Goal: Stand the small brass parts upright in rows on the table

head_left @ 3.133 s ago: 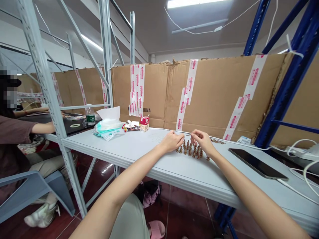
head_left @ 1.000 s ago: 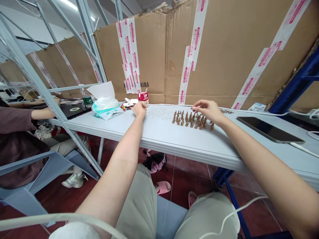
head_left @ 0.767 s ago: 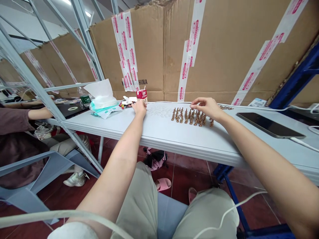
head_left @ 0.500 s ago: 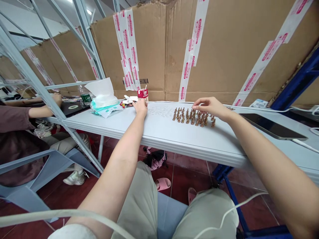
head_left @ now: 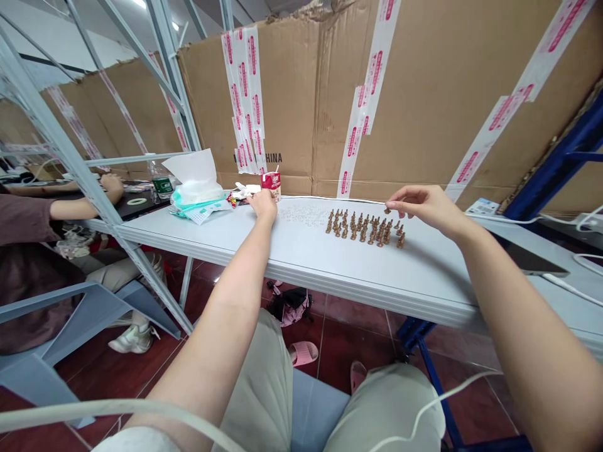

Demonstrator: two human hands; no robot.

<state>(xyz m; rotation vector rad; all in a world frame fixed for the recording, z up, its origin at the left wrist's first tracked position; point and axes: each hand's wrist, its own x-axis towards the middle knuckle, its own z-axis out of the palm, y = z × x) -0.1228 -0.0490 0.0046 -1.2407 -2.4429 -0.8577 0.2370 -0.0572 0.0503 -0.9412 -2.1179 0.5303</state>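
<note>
Right grip [head_left: 424, 206] pinches a small piece [head_left: 387, 211], axis unclear; coppery figures [head_left: 363, 236] stand long-axis vertical.

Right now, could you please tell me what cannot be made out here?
In the head view:
Left hand: what its fingertips touch, hidden behind the hand.
Bronze pieces: fine detail, too small.
Pale bits: identity, too small.
Phone: left part, behind the right forearm.
Co-worker: head, beyond the left edge.
</note>
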